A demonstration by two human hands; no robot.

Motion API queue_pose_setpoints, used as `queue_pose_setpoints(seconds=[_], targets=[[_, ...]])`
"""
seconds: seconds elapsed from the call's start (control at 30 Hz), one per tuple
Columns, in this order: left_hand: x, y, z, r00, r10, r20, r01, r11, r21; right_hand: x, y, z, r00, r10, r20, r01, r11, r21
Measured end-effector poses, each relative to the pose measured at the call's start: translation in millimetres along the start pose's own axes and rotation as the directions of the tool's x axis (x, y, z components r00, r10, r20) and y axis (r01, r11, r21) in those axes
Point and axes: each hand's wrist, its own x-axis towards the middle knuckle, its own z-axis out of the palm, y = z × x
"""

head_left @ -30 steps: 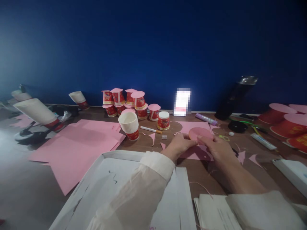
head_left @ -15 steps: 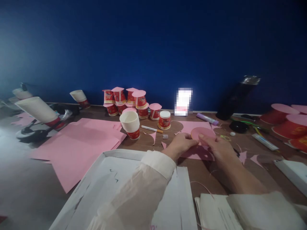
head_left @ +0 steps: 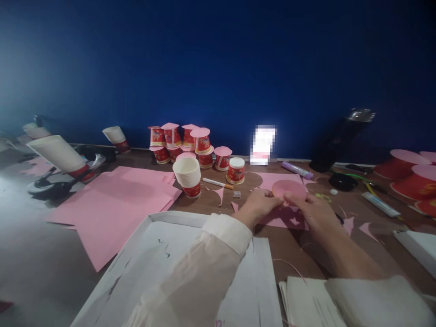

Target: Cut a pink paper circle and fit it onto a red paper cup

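Observation:
A round pink paper disc (head_left: 289,190) is held up between both hands, above a pink sheet (head_left: 269,178) on the brown table. The fingers of my left hand (head_left: 260,204) pinch its lower left edge. On its lower right edge close the thumb and fingers of my right hand (head_left: 315,211). Just beyond my left hand a red cup (head_left: 235,171) stands upside down with its white base up. A white-and-orange pen (head_left: 218,183) and a small clear piece (head_left: 236,194) lie left of it.
Red cups with pink discs (head_left: 202,141) are stacked by the blue wall. Nested cups (head_left: 188,176) stand beside pink sheets (head_left: 119,200). A white box lid (head_left: 184,218) lies in front. Rightward are a purple glue tube (head_left: 297,170), a white tube (head_left: 380,204) and large red cups (head_left: 395,164).
The whole view has shifted slightly, so things sit a little further right. Both hands still hold the disc, which now looks slightly flatter and lower.

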Motion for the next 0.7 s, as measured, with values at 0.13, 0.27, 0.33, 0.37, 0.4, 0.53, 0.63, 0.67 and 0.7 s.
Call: queue_pose_setpoints(seconds=[0.13,0.27,0.33,0.37,0.4,0.53,0.63,0.67,0.7], targets=[[1,-2,0.9,1.0,0.008,-0.011,-0.008,1.0,0.011,-5,-7,-2,1.0,-0.008,-0.015,0.007,0.998,-0.065],[6,-8,1.1,0.999,0.026,-0.024,-0.027,0.999,-0.035,-9,-8,1,0.995,-0.078,-0.07,0.073,0.995,-0.074],[9,-10,0.1,0.996,0.066,-0.063,-0.072,0.993,-0.096,-8,-6,4,0.989,-0.135,-0.067,0.13,0.989,-0.075],[10,-11,-0.6,0.992,0.082,-0.094,-0.094,0.988,-0.122,-7,-5,4,0.986,-0.157,-0.054,0.153,0.986,-0.069],[11,-10,-1.3,0.988,0.09,-0.126,-0.108,0.983,-0.148,-5,-4,5,0.984,-0.173,-0.05,0.17,0.984,-0.059],[10,-4,-3.8,0.984,0.05,-0.17,-0.098,0.952,-0.289,3,2,3,0.965,-0.237,-0.114,0.236,0.971,-0.027],[10,-1,-5.4,0.977,0.021,-0.211,-0.077,0.961,-0.264,8,7,0,0.932,-0.295,-0.209,0.29,0.955,-0.057],[11,-1,-6.1,0.973,0.021,-0.23,-0.069,0.978,-0.198,10,10,-2,0.919,-0.311,-0.242,0.301,0.95,-0.078],[12,-3,-6.7,0.96,0.039,-0.277,-0.079,0.987,-0.137,13,12,-3,0.91,-0.318,-0.266,0.304,0.948,-0.095]])
